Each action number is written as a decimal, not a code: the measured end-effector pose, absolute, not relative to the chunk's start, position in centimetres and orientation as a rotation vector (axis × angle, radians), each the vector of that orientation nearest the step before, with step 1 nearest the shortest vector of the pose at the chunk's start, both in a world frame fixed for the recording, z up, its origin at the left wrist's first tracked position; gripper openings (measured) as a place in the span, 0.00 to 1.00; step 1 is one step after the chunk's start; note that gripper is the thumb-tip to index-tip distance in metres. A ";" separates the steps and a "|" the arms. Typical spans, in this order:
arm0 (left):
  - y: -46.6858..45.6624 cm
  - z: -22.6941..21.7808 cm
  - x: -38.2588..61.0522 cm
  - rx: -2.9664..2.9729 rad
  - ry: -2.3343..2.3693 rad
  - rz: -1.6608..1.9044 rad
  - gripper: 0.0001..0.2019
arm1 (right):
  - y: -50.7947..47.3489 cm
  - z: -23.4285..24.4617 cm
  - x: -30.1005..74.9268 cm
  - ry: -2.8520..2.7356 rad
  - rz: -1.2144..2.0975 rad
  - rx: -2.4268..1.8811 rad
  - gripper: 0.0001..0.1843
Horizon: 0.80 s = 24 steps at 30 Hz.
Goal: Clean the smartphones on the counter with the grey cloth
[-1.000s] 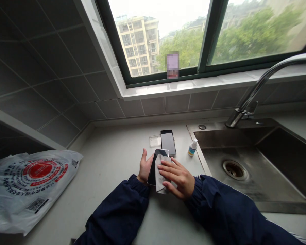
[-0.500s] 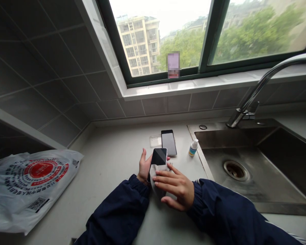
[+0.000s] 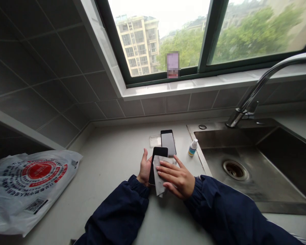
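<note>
Looking down through the head camera, we see the left hand (image 3: pixel 144 167) clamped on a phone (image 3: pixel 159 152), with the thumb along its left edge and the other fingers hidden behind it. The phone is a slim black slab with rounded corners and a dark, glossy, unlit screen. It is held just above the counter (image 3: pixel 109 160), close in front of the body and tilted up toward us. Only its upper part shows, since a pale grey cloth (image 3: pixel 158 177) covers the rest. The right hand (image 3: pixel 177 177) lies flat over that cloth, fingers stretched out and slightly apart, pressing it against the screen. A loose corner of the cloth hangs below the phone. Just beyond the held phone, a second phone (image 3: pixel 168 142) lies face up on the counter, its screen dull grey. A clear case (image 3: pixel 154 140) touches its left side. A small white bottle (image 3: pixel 192 147) with a blue and yellow label stands upright to the right, near the rim of the steel sink (image 3: pixel 270 204). A curved tap (image 3: pixel 257 86) rises over the sink. Well apart at the far left lies a white plastic bag (image 3: pixel 28 183) with a red round print.
</note>
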State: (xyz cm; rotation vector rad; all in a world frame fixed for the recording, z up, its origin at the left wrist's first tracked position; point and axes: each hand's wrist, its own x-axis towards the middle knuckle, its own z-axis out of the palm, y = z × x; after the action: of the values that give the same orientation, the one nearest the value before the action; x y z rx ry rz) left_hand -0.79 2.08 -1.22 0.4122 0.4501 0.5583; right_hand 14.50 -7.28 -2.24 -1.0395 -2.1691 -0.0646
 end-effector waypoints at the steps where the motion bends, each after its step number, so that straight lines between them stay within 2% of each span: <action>1: 2.1 -1.3 -0.8 0.419 0.448 0.562 0.41 | -7.2 -2.3 14.6 -2.164 -0.068 -1.062 0.20; 16: 1.5 -1.0 -0.4 0.518 0.359 0.500 0.38 | -6.3 -3.2 15.7 -2.107 -0.185 -1.420 0.29; 24: 1.0 -1.2 -0.1 0.574 0.339 0.511 0.37 | -6.2 -3.7 15.6 -2.089 -0.158 -1.455 0.33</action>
State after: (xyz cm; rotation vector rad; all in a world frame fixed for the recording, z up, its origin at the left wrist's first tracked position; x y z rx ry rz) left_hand -0.13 0.98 -1.15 0.5743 0.3394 0.5112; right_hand 15.60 -6.16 -3.72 -1.4553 -2.0894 -0.1581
